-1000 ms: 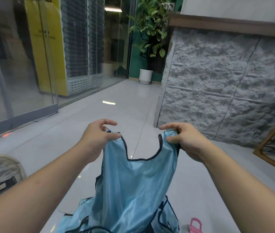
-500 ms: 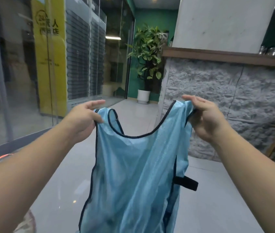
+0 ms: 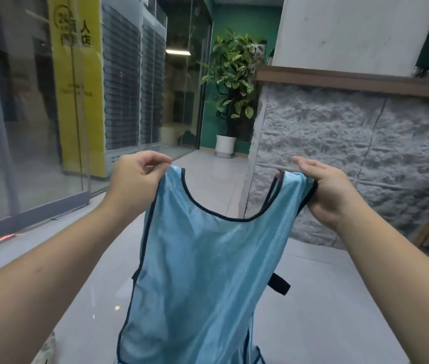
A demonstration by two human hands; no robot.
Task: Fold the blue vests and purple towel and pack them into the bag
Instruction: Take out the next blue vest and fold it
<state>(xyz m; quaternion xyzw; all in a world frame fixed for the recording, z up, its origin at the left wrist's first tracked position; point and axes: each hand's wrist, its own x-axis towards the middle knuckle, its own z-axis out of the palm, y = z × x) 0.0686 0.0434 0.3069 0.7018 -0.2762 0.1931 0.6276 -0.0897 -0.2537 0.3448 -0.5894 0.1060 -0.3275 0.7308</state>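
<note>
Vest: one blue mesh vest (image 3: 202, 271) with dark piping hangs full length between the two grips, its lower edge running out of view at the bottom; no second vest, no purple towel and no bag show here.
Reason for the hold: held up by both shoulder straps, the cloth drops flat under its own weight, which I judge is a way to square it before the first fold.
Floor: one pale glossy floor (image 3: 313, 298) lies below and beyond both grips, with no tabletop in view under the vest.
Stone wall: one rough grey wall (image 3: 339, 166) with a wooden ledge stands beyond the right grip.
Left grip: the left hand (image 3: 134, 179) pinches the left shoulder strap between thumb and curled fingers, at the vest's upper left corner.
Right grip: the right hand (image 3: 323, 190) clasps the right shoulder strap, the strap bunched under the thumb and the fingers wrapped behind it; level with the left grip and well apart from it, so the neckline sags in a curve between them.
Plant: one potted plant (image 3: 231, 82) in a white pot stands far beyond the gap between the grips.
Side strap: one black strap (image 3: 279, 283) sticks out from the vest's edge below the right grip.
Progress: folding not yet begun on this vest, as I read it.
</note>
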